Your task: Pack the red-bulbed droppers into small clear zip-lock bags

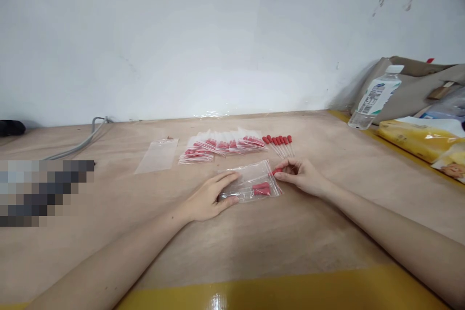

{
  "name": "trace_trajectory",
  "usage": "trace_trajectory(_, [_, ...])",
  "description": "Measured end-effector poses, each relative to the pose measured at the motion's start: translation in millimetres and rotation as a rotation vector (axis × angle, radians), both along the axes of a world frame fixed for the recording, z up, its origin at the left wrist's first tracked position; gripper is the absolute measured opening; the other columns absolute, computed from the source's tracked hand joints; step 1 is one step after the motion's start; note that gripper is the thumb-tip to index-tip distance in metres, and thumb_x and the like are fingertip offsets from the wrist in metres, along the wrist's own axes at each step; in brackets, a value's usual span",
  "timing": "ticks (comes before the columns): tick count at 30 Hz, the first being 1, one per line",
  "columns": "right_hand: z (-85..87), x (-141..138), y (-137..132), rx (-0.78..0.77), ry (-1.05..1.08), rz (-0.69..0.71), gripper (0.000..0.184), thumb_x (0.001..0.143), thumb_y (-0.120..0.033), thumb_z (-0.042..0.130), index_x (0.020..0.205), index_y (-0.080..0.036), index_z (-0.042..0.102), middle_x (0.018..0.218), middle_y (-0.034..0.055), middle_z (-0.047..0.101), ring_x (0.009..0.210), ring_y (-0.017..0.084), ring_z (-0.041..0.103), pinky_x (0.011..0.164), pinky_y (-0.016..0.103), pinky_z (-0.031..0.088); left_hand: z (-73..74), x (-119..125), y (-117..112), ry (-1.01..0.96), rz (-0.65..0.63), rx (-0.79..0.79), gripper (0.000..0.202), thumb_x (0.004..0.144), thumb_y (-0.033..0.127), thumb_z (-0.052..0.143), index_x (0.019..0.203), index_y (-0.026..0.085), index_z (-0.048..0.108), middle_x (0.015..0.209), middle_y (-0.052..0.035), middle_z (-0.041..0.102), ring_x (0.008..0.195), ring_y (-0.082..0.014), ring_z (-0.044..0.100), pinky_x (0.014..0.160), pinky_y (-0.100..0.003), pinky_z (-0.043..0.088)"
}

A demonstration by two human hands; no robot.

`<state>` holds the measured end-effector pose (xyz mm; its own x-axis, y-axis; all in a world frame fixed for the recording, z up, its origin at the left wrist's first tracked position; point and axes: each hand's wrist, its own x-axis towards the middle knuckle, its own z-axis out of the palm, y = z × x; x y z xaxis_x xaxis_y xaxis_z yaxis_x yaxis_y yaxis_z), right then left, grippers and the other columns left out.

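Presently, the left hand (212, 196) is partly spread, thumb apart from fingers, and lies on the left end of the clear bag (247, 172), the reference for all positions below. The right hand (300, 177) pinches a red bulb (277, 171) between thumb and fingers at the bag's right edge. The clear bag lies flat on the counter (181, 256), a wood-toned surface; yellow tape (276, 290) runs nearer the person than the bag. A pale wall (181, 34) stands behind it. Well to its left is a grey cable (82, 145); well to its right are one bottle (378, 97), one grey-beige case (417, 89) and a yellow packet (417, 138).

Counts: one clear bag under the hands, containing red pieces (260, 188), overlapped, number unclear. About seven loose red-tipped droppers (279, 141) lie beyond it, to the right. Directly beyond it is a row of filled bags (223, 145), overlapped and not countable. Beyond it to the left lies flat bag material (156, 156); the number of layers cannot be determined.
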<state>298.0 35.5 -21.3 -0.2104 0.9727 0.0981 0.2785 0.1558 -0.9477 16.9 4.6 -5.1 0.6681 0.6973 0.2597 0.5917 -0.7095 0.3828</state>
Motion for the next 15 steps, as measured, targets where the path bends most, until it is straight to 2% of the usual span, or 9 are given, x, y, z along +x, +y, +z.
trace_trajectory(2, [-1.2,1.7,2.5,0.038,-0.081,0.052,0.032,0.059,-0.043,0.072,0.075,-0.016,0.064,0.056,-0.0034,0.053,0.050,0.008,0.043,0.048,0.023,0.035,-0.2,-0.2,0.2,0.002,0.001,0.004,0.051,0.087,0.039,0.050,0.132,0.021,0.037,0.134,-0.0096,0.045,0.122,-0.0236,0.043,0.101,-0.042,0.038])
trace_trajectory(10, [0.6,-11.0,4.8,0.146,-0.224,0.172,0.027,0.067,-0.040,0.065,0.075,-0.016,0.071,0.054,-0.0003,0.057,0.046,0.008,0.039,0.043,0.022,0.029,0.0,1.0,0.3,0.016,0.000,-0.003,0.051,0.087,0.039,0.049,0.133,0.020,0.037,0.134,-0.0091,0.044,0.123,-0.0225,0.042,0.102,-0.040,0.036])
trace_trajectory(15, [0.9,-10.5,2.8,0.166,-0.206,0.242,0.030,0.074,-0.042,0.058,0.086,-0.018,0.071,0.066,0.0018,0.064,0.051,0.010,0.048,0.047,0.023,0.036,0.8,1.0,0.1,0.020,0.005,-0.003,0.052,0.087,0.040,0.049,0.134,0.020,0.037,0.134,-0.0093,0.045,0.121,-0.0225,0.043,0.101,-0.041,0.038])
